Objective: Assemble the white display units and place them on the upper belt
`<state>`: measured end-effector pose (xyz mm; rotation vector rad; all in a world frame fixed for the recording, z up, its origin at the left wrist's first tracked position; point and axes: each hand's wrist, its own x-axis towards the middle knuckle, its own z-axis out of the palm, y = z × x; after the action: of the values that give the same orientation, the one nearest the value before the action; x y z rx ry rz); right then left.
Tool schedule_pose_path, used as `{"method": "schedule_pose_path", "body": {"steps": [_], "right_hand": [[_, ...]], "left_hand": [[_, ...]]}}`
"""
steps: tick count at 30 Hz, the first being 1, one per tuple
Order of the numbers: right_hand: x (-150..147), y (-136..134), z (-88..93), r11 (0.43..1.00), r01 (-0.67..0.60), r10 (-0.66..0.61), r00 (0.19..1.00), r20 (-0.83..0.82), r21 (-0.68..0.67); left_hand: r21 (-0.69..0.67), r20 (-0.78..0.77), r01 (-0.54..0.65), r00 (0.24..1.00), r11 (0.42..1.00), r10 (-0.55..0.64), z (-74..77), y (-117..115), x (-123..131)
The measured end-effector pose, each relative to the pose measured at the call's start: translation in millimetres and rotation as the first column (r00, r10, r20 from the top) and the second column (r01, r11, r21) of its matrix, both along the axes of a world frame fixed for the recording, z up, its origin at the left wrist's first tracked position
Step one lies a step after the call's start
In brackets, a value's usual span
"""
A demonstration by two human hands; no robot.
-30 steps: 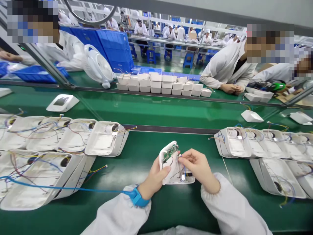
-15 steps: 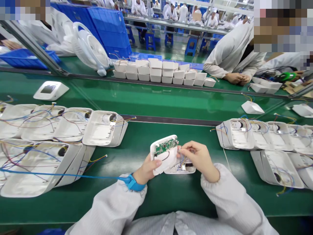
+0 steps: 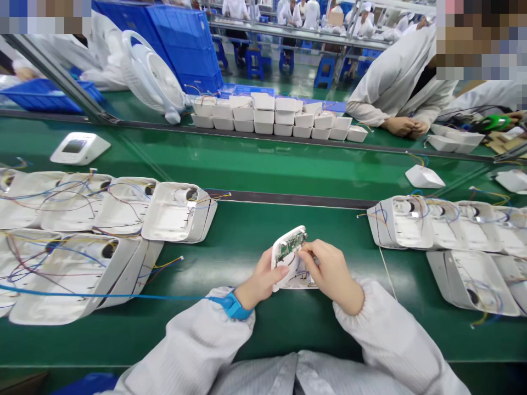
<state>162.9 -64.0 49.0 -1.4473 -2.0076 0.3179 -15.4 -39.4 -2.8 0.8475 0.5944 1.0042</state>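
Observation:
A white housing panel (image 3: 284, 278) with a green circuit board (image 3: 291, 247) on its inner side stands tilted above the bench, in front of my body. My left hand (image 3: 265, 277) grips its left edge, thumb on the inner face. The fingers of my right hand (image 3: 325, 266) are pinched together at the board's right end; what they hold is too small to make out. Below them lies the other white half (image 3: 302, 283), with wires inside, partly hidden by my right hand. A blue wrist strap (image 3: 237, 306) with a blue cord circles my left wrist.
Open white housings with wires stand in rows at left (image 3: 173, 214) and right (image 3: 411, 222). A dark strip (image 3: 288, 199) crosses the green bench. Beyond it are stacked white parts (image 3: 263, 115), a white fan (image 3: 154, 77), blue crates (image 3: 185, 44) and a person's clasped hands (image 3: 405, 126).
The panel has turned more edge-on and shifted slightly right, my left hand moving with it. My right hand stays pinched at the board, now covering more of the lower half.

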Motion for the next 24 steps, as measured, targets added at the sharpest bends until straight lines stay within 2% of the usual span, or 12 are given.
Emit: {"method": "schedule_pose_path", "body": {"steps": [6, 13, 19, 24], "right_hand": [[-2.8, -2.0, 2.7, 0.997, 0.019, -0.022, 0.999, -0.044, -0.071], [-5.6, -3.1, 0.6, 0.998, 0.051, -0.053, 0.997, -0.056, -0.044], [-4.6, -2.5, 1.9, 0.995, 0.044, -0.047, 0.998, -0.031, -0.088], [-4.0, -2.1, 1.9, 0.996, 0.046, -0.048, 0.999, -0.022, -0.07]], "left_hand": [[-0.056, -0.044, -0.072, 0.997, 0.996, 0.07, -7.5, -8.4, 1.3], [-0.048, -0.033, -0.043, 0.999, 0.998, 0.041, -0.6, -7.2, 4.5], [-0.099, -0.037, -0.063, 0.998, 0.993, 0.06, -8.3, -8.9, 2.4], [-0.033, -0.093, -0.052, 0.994, 0.998, 0.049, -5.5, -7.6, 2.6]]}}
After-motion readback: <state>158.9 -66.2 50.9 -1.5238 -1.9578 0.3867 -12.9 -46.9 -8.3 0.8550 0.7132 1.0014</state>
